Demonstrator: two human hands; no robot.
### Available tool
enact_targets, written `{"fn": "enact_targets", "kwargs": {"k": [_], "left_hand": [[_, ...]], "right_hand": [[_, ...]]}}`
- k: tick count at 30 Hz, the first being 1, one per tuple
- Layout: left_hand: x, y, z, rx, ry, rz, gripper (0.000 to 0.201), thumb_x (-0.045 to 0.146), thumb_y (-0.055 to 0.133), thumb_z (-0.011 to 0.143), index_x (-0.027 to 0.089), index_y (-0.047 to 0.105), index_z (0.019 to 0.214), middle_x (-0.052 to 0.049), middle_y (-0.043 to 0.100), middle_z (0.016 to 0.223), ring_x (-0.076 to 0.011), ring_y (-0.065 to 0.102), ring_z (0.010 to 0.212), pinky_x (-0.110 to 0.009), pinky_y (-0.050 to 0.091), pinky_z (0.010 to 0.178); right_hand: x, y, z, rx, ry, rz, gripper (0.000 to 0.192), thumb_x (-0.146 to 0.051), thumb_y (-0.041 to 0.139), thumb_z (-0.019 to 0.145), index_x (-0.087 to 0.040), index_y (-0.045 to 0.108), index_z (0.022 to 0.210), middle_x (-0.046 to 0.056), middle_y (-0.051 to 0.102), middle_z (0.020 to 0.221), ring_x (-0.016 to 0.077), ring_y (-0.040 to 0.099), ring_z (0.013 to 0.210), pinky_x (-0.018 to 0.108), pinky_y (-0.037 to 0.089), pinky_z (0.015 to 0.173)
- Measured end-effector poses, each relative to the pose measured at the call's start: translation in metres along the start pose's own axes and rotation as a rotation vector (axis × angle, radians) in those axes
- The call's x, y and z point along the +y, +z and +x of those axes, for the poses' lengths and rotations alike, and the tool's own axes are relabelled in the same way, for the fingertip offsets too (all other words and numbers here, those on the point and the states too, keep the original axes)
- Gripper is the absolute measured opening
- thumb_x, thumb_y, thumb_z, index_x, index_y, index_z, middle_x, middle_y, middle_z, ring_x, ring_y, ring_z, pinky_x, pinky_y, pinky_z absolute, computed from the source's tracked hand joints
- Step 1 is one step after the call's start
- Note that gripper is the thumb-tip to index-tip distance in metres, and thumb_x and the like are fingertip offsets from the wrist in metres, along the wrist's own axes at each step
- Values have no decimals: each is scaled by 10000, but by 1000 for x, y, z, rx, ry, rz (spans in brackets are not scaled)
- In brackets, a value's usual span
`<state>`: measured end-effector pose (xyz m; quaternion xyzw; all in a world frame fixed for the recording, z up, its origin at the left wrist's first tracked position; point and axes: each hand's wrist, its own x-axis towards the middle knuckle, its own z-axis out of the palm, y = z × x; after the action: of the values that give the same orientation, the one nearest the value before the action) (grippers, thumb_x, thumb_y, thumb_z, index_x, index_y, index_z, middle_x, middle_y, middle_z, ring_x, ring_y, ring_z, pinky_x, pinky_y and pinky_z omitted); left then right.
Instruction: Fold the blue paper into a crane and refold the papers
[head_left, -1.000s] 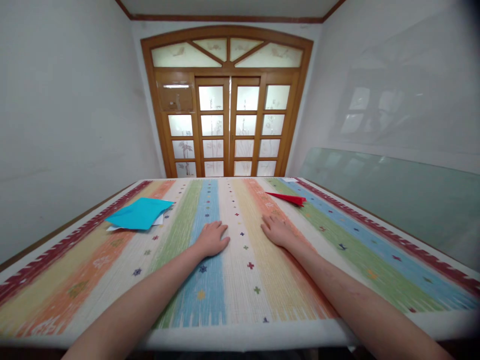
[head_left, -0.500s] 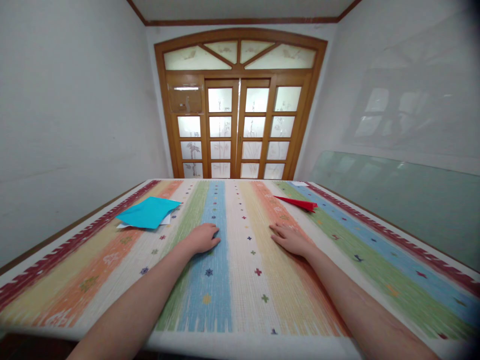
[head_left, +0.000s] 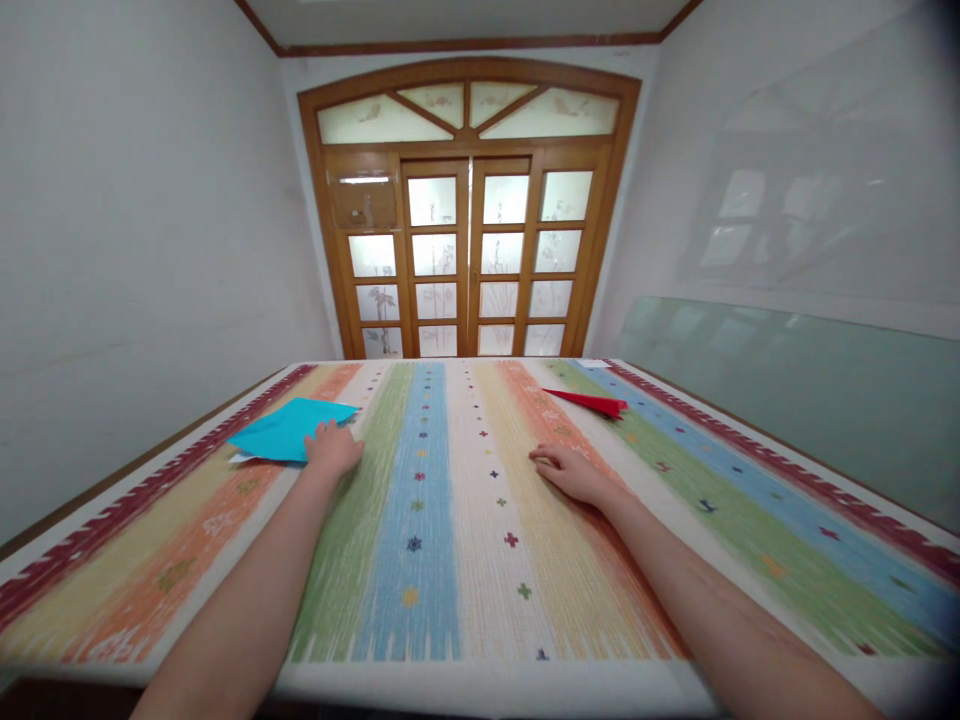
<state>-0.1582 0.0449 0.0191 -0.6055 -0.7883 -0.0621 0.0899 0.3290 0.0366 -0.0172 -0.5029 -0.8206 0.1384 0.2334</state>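
Observation:
A sheet of bright blue paper lies at the left of the table, with white paper peeking out from under its near edge. My left hand reaches over the blue sheet's near right edge. Its fingertips rest on that edge, slightly apart, and no grip shows. On the yellow and orange stripes at the right lies my right hand, fingers loosely bent and holding nothing. Beyond it is a long, pointed piece of folded red paper, shaped like a paper plane.
A striped, patterned cloth covers the table. At its far right is a small white piece. A greenish glass panel stands along the right wall. Wooden doors with glass panes are behind the table.
My left hand has moved left from the blue stripe to the blue paper's edge. My right hand stays about where it was, its fingers a little more bent. The view has shifted slightly.

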Motion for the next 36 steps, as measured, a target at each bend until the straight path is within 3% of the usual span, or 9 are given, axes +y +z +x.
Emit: {"fn": "enact_targets", "kwargs": {"k": [9,14,17,19,22,26,30,33,36], "left_hand": [[-18,12,9,-74,-133,-56,457,435,463,808,151,697,1079,-221,598,1251,-402,522,1152,-541,442,874],[-16,7,6,-77,-152,-80,414,429,493,802,147,691,1031,-228,623,1205,-401,555,1104,-515,465,827],[-10,-4,1,-23,-149,-73,361,396,511,816,134,677,999,-225,629,1176,-398,558,1092,-516,458,842],[-1,-13,-5,80,-79,-61,363,365,531,824,83,658,1013,-248,622,1153,-408,547,1091,-546,440,865],[25,-26,-19,162,2,-68,460,363,500,874,55,558,1211,-249,554,1270,-406,475,1193,-552,388,956],[75,-43,-54,221,414,-259,570,455,429,934,154,401,1417,-187,366,1502,-368,393,1324,-478,371,1038],[112,-62,-98,73,965,-324,670,504,425,940,247,226,1525,-82,195,1605,-311,354,1384,-430,347,1089],[124,-71,-121,-13,1106,-303,676,531,424,937,349,168,1536,-41,169,1614,-311,397,1357,-433,365,1060],[127,-72,-128,-51,1160,-319,686,545,426,933,347,168,1537,-50,265,1585,-300,414,1345,-418,359,1060]], "right_hand": [[-9,-3,-3,-14,-24,-34,364,-326,487,897,-213,668,1192,90,640,1275,252,561,1212,407,407,1059],[-14,-5,-4,-29,-13,-47,375,-322,487,892,-217,659,1208,89,626,1295,259,549,1225,421,401,1066],[-14,-6,-4,-42,-3,-49,383,-337,490,893,-217,653,1218,94,619,1305,262,540,1235,423,396,1070],[-14,-6,-4,-46,-1,-49,388,-349,489,898,-217,649,1225,94,615,1310,260,537,1239,417,393,1072],[-13,-5,-3,-49,-12,-63,401,-363,494,899,-215,640,1242,94,608,1319,256,533,1244,407,387,1077],[-14,-5,-3,-58,-25,-85,410,-362,491,902,-206,634,1253,100,610,1315,253,536,1240,403,390,1073],[-19,-5,-4,-61,-7,-89,403,-358,472,918,-205,639,1250,103,616,1308,255,548,1227,396,398,1065],[-23,-5,-4,-55,-18,-81,402,-357,458,927,-209,637,1256,97,619,1306,258,557,1213,395,404,1057],[-23,-5,-4,-44,-18,-81,398,-375,458,931,-224,644,1248,89,619,1308,268,551,1218,413,395,1062]]}}
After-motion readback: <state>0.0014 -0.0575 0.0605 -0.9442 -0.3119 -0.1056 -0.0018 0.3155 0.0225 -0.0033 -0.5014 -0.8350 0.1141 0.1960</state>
